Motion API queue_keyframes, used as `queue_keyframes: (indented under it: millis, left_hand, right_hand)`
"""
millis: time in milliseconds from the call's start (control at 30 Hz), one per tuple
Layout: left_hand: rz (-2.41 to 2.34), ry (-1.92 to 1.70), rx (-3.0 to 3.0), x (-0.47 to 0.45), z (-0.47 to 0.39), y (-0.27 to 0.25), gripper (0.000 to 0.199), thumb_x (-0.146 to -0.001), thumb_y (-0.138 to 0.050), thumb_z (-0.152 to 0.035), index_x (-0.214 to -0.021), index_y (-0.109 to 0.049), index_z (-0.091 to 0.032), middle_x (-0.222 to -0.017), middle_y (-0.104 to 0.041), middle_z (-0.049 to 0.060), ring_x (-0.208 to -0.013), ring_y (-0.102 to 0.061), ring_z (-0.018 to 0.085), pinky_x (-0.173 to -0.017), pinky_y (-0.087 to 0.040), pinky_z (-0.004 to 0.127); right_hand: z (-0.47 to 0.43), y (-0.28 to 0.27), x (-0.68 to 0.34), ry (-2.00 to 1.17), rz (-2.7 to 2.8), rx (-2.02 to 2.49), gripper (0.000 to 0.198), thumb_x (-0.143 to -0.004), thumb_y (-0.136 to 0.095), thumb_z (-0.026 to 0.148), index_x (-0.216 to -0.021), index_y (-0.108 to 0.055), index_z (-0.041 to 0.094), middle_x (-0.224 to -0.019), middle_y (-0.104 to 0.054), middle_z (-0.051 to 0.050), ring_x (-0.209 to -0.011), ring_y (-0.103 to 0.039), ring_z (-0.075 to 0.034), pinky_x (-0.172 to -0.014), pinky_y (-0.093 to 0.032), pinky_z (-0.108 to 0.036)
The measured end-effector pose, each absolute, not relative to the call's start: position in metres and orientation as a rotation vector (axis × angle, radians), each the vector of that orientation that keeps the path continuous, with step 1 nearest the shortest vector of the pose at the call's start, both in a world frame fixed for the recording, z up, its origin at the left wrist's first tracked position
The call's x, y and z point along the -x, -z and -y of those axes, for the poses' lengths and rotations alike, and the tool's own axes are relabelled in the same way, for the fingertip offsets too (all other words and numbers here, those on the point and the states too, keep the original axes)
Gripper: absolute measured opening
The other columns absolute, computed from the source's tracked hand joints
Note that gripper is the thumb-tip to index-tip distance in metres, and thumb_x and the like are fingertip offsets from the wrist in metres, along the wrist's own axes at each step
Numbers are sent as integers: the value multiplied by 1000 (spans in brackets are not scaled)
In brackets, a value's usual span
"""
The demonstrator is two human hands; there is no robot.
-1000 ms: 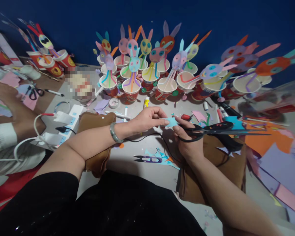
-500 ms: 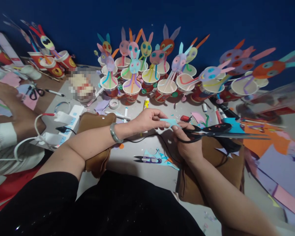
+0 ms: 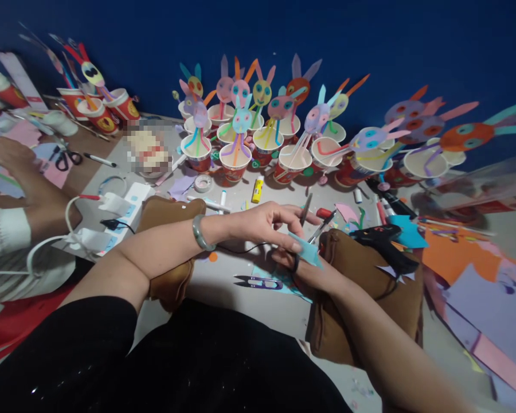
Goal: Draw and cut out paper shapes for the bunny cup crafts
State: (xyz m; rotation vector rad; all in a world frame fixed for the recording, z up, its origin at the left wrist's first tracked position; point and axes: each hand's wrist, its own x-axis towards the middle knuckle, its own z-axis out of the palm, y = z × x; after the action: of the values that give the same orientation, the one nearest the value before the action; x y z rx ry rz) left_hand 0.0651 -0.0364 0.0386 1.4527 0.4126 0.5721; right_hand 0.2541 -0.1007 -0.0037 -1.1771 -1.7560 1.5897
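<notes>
Between thumb and fingers of my left hand (image 3: 269,223) is a small light-blue piece of paper (image 3: 308,252). My right hand (image 3: 312,272) is closed around the handles of a pair of scissors (image 3: 322,226), just behind the paper. The scissor blades are spread and point away from me; part of the handles is hidden by the paper and my left hand. Below my hands, purple thread snips (image 3: 258,281) lie on the table beside blue paper scraps. A black glue gun (image 3: 384,244) rests on the brown cushion (image 3: 365,310) to the right.
Paper cups (image 3: 235,163) with colourful rabbit-faced figures stand along the back. A glue stick (image 3: 258,189) is upright before them. Another brown cushion (image 3: 167,218) lies under my left arm. At left are a power strip (image 3: 129,215) and another person's arm (image 3: 30,183). Orange paper (image 3: 451,246) lies right.
The scissors have swung from pointing right to pointing away from me, with their blades now apart. The blue paper has come nearer to me, and my right hand has moved slightly left.
</notes>
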Motion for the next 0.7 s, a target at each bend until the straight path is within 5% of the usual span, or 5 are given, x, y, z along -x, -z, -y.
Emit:
queue_keyframes:
  millis: [200, 433, 700]
  left_hand:
    - [-475, -643, -1361, -67, 37, -37, 37, -66, -89, -44, -75, -71, -13, -82, -69, 4, -78, -62, 11, -74, -50, 26]
    - [-639, -795, -1269, -62, 28, -43, 46, -64, -88, -50, -77, -66, -11, -71, -61, -2, -66, -54, 7, -65, -43, 23]
    - [-672, -756, -1256, -66, 33, -41, 42, -63, -89, -44, -77, -67, -11, -69, -61, -3, -63, -53, 6, -61, -41, 22]
  right_hand:
    - [103, -7, -253, -1691, 1638, 1177, 42, -79, -75, 59, -72, -68, 18, -61, -57, 0, -54, -47, -12, -48, -43, -26]
    - [95, -11, -255, -1421, 1451, 1162, 33, -71, -84, 51, -68, -73, 21, -75, -67, -4, -61, -55, -14, -50, -47, -27]
    - [103, -10, -250, -1719, 1377, 1147, 32, -78, -80, 50, -78, -73, 18, -68, -63, -1, -54, -52, -11, -52, -47, -27]
